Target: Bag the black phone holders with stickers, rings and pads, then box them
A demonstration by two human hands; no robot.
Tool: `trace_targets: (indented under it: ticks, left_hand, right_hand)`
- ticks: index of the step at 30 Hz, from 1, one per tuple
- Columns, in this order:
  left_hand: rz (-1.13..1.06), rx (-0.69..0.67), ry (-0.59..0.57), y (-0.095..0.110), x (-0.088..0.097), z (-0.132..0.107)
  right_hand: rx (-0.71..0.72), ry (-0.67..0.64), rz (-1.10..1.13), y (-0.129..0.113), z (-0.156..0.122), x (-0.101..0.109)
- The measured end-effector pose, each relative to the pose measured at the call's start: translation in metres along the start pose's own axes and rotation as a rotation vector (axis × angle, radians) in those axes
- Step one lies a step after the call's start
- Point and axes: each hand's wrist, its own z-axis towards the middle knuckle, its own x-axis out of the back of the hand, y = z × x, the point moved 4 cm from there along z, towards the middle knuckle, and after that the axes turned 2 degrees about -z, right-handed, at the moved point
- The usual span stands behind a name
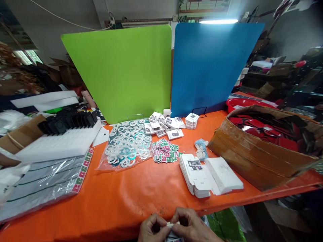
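At the bottom edge, my left hand (154,229) and my right hand (191,226) meet over a small white printed box (174,239). Fingers and thumbs of both hands pinch its upper end. Most of this box is hidden by the hands and cut off by the frame. On the table in front of the right hand lies a stack of flat white printed cartons (196,173), beside a pile of plain white sheets or packets (224,174). Farther back are small finished-looking white boxes (174,133) in a loose heap, and a neat stack of white cards or boxes (191,120).
A clear bag of white rings (126,144) lies near small pink-and-green cards (165,151). At right stands a cardboard box (242,158) of red and black pieces. Black round-faced devices in white foam (63,143) sit left. Green (121,70) and blue (204,67) boards stand behind.
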Motion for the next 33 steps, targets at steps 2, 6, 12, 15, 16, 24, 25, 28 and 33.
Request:
trace_targets:
  ticks: [2,6,12,15,16,24,25,28,33]
  left_hand:
    - [-0.002,0.003,0.045,0.008,-0.001,0.004]
    - [-0.034,-0.097,0.164,0.042,0.008,0.013]
    - [-0.025,-0.198,0.282,0.095,0.051,0.027]
    - [0.079,-0.247,0.325,0.104,0.077,0.038]
    - [0.125,-0.257,0.343,0.104,0.085,0.042]
    - [0.625,-0.323,0.458,0.091,0.141,0.069]
    - [0.697,-0.34,0.462,0.091,0.149,0.071]
    - [0.88,-0.36,0.441,0.092,0.167,0.081]
    - [0.952,-0.358,0.44,0.088,0.175,0.108]
  right_hand:
    - [0.043,-0.019,-0.067,-0.01,0.008,0.005]
    - [0.091,-0.051,-0.087,-0.044,0.041,0.029]
    - [0.327,0.364,0.083,-0.133,0.127,0.134]
    - [0.294,0.504,0.026,-0.157,0.166,0.163]
    - [0.246,0.494,-0.016,-0.158,0.176,0.162]
    - [0.13,0.086,-0.285,-0.146,0.236,0.061]
    - [0.139,0.044,-0.303,-0.149,0.245,0.047]
    - [0.161,-0.056,-0.314,-0.162,0.278,0.008]
    - [0.148,-0.169,-0.195,-0.185,0.338,-0.057]
